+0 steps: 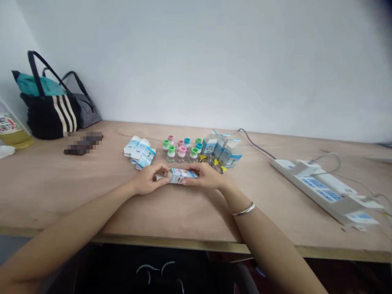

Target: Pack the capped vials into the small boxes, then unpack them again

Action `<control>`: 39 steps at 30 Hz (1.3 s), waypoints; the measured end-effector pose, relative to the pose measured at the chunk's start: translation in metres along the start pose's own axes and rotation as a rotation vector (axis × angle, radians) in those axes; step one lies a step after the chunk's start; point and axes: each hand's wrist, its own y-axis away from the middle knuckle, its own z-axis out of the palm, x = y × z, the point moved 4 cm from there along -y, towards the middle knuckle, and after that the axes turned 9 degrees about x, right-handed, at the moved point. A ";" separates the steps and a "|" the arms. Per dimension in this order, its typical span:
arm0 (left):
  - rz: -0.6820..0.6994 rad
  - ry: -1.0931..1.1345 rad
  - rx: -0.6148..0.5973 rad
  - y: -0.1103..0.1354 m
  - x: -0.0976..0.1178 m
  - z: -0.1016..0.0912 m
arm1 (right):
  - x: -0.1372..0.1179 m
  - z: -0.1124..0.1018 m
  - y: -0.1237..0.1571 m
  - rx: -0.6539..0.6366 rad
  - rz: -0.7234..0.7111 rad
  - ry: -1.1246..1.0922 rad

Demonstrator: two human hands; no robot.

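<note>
Between my hands lies a small white and blue carton [182, 174] on its side, its left end flaps standing out. My left hand [150, 179] pinches the flap end with thumb and fingers. Wrapped round the carton's right end is my right hand [206, 175], a silver bangle on that wrist. Just behind stand several small clear bottles [181, 153] with pink, green and blue caps. Flattened cartons [140, 151] are stacked to the left of the bottles. On the right are several opened-up cartons [225, 149] and a cluster of small round metallic pieces with yellow tabs [214, 162].
A long white power strip [321, 190] with plugs and a grey cable [257, 143] lies at the right. Far left are a black striped bag [50, 114], a bottle of yellow liquid [14, 130] and a pixelated dark object [83, 143]. The wooden table [171, 216] meets a white wall.
</note>
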 end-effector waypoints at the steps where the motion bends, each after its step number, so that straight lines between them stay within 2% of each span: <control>1: -0.035 0.022 0.021 0.000 -0.003 0.000 | 0.002 0.002 -0.001 0.018 0.023 0.022; 5: -0.092 0.019 0.096 -0.001 -0.008 0.000 | 0.006 0.011 -0.005 0.080 0.047 0.094; 12: -0.036 -0.057 0.102 -0.001 0.000 0.000 | 0.007 0.016 -0.005 0.120 0.041 0.152; 16: -0.117 -0.078 0.284 -0.001 -0.008 -0.011 | 0.007 0.010 -0.003 0.119 0.041 0.136; 18: -0.173 -0.108 0.337 0.000 -0.014 -0.014 | 0.006 0.008 -0.003 0.103 0.046 0.132; 21: -0.221 -0.084 0.323 0.001 -0.019 -0.013 | 0.005 0.008 -0.003 0.091 0.054 0.141; 27: -0.178 0.039 0.298 0.000 -0.015 -0.004 | 0.005 0.012 -0.003 0.119 0.047 0.162; 34: -0.206 0.083 0.273 0.000 -0.015 0.001 | 0.003 0.016 -0.004 0.150 0.023 0.187; 39: -0.211 0.194 0.277 0.000 -0.012 0.002 | -0.002 0.018 -0.003 0.187 0.007 0.184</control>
